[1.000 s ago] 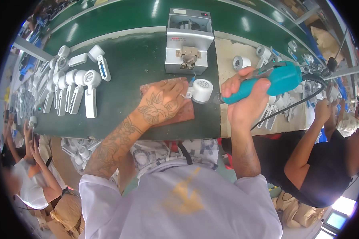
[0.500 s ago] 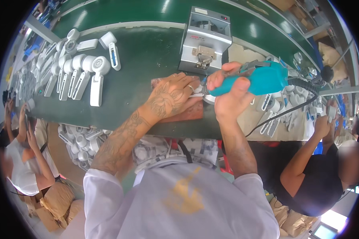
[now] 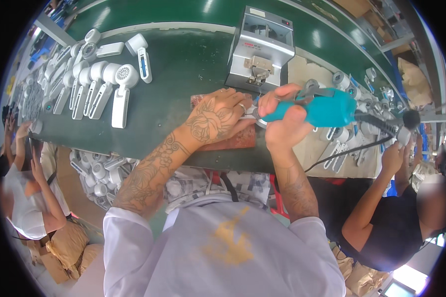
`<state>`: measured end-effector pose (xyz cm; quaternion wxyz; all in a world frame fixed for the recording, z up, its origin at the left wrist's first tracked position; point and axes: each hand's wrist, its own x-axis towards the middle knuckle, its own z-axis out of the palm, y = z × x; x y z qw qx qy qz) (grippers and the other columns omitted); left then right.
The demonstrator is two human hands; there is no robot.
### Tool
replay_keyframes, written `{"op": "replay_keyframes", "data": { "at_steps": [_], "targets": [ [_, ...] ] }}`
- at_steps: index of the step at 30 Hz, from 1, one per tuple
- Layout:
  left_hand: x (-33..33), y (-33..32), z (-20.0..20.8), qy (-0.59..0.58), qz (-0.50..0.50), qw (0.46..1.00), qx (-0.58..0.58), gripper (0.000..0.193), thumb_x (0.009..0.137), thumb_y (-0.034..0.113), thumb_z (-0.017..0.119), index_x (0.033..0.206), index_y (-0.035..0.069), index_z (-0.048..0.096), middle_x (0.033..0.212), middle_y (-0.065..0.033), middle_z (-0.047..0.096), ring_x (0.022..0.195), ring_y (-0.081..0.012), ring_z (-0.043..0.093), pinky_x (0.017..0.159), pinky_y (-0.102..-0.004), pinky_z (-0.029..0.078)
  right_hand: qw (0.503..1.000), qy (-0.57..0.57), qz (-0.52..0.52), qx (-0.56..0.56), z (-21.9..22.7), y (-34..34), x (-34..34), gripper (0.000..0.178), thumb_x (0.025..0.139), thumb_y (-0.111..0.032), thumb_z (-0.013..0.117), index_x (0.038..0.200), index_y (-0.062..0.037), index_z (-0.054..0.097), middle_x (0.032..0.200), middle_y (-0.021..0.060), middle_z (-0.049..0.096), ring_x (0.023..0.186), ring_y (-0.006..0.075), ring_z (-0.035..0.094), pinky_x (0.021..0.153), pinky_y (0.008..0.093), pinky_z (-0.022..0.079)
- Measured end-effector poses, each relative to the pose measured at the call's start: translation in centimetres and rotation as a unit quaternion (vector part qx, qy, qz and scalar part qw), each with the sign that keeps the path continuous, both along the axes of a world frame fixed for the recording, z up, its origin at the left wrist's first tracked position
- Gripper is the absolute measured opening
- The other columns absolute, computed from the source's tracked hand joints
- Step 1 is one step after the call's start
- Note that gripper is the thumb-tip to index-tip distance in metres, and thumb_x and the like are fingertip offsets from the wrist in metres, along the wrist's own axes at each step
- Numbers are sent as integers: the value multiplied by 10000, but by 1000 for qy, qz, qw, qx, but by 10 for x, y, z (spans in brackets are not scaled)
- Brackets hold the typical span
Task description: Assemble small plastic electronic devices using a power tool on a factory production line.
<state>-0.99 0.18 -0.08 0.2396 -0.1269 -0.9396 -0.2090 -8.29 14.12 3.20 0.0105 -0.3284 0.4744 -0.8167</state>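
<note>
My right hand (image 3: 284, 126) is wrapped round a teal electric screwdriver (image 3: 329, 110), held almost level, its tip pointing left. Under that tip is a white handheld fan (image 3: 251, 112), mostly covered by my hands. My left hand (image 3: 214, 118), with a ring on one finger, presses down and grips the fan against a reddish pad (image 3: 240, 140) on the green bench. Whether the tip sits in a screw is hidden. Just beyond my hands stands a grey screw feeder (image 3: 262, 47) with a metal outlet at its front.
White handheld fans (image 3: 120, 106) lie in rows at the left, and more fans (image 3: 337, 146) at the right on brown paper. A box of fan parts (image 3: 101, 173) stands below the bench edge. The screwdriver's black cable (image 3: 342, 147) loops right. Co-workers sit on both sides.
The screwdriver's body has shifted slightly left and down, still in my right hand. My left hand keeps its hold on the fan. The whole view has shifted slightly.
</note>
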Motion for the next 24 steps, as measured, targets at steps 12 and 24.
{"op": "replay_keyframes", "data": {
  "at_steps": [12, 24],
  "targets": [
    [1, -3, -3, -3, -4, 1000, 10, 377, 814, 249, 757, 1113, 40, 666, 1075, -90, 674, 984, -278, 649, 864, -404, 539, 999, -25, -32, 34, 6, 0, 5, 771, 827, -745, 610, 1014, -4, 508, 644, 65, 523, 558, 202, 536, 552, 354, 462],
    [0, -3, -4, 8, -4, 1000, 0, 323, 838, 285, 727, 993, 5, 687, 1045, -102, 669, 990, -260, 635, 896, -384, 526, 1000, 5, -23, 8, -8, -1, 7, 732, 828, -723, 625, 1001, -21, 511, 631, 56, 513, 543, 188, 521, 520, 330, 441]
  ]
}}
